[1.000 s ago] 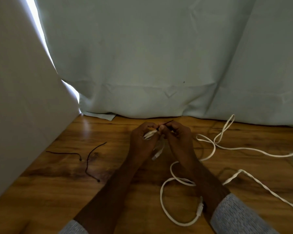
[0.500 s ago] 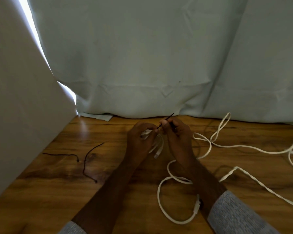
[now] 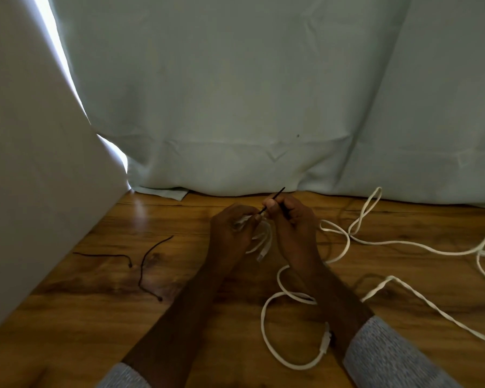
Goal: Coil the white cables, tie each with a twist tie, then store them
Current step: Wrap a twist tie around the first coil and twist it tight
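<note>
My left hand (image 3: 230,233) grips a small coiled white cable (image 3: 262,242), whose loops and a connector hang down between my hands. My right hand (image 3: 291,222) pinches a black twist tie (image 3: 276,196) at the top of the coil; one end of the tie sticks up and to the right. A long loose white cable (image 3: 403,243) trails over the wooden floor on the right. Another white cable (image 3: 266,329) loops on the floor under my right forearm, ending in a connector.
Two more black twist ties (image 3: 149,259) (image 3: 104,254) lie on the wooden floor (image 3: 95,317) to the left. A pale curtain (image 3: 249,93) hangs across the back down to the floor. A white panel (image 3: 25,177) slants along the left.
My right hand has drawn the twist tie's end up and out, so it now sticks out above my fingers. Both hands stay at the coil.
</note>
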{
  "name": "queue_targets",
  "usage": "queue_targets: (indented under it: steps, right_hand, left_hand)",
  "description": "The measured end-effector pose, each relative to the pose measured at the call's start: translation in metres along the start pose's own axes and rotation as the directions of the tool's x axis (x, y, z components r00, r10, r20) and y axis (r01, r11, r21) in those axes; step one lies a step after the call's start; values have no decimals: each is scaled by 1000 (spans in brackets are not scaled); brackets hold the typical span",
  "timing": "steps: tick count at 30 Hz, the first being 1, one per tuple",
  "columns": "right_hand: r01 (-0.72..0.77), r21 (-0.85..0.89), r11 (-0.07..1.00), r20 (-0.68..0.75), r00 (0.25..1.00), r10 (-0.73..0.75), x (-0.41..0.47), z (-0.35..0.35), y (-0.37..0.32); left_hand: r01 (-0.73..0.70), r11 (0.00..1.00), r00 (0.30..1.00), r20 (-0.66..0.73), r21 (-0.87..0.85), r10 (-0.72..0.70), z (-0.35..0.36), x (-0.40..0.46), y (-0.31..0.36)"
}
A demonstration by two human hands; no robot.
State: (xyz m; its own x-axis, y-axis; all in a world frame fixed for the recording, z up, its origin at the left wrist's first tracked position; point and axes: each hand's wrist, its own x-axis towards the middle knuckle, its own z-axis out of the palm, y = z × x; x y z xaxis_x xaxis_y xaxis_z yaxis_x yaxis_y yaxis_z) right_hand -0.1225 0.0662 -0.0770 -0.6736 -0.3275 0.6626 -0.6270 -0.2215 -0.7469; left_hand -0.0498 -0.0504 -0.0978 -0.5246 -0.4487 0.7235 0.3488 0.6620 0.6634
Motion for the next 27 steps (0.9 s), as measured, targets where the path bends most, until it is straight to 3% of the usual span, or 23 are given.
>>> queue_targets:
  steps: [8,13,16,20,27]
  right_hand:
    - [-25,63,998,22,999,24,1,5,-5]
    - [-51,110,993,149,988,34,-2,4,-2]
    - [-75,51,996,224,973,62,-6,9,-4]
    - [-55,14,998,394,918,45,-11,20,-16]
    - [-203,-34,979,606,774,182,-33,67,-65]
  left_hand:
    - [-18,997,999,-26,82,20,1,-5,8]
    - [201,979,978,-52,-42,-203,-8,-7,15]
    - [292,949,951,-74,-119,-302,-23,-10,26]
    - [402,893,884,-169,-201,-435,-59,-18,36]
    - [575,772,739,-231,-271,-632,-139,-49,44]
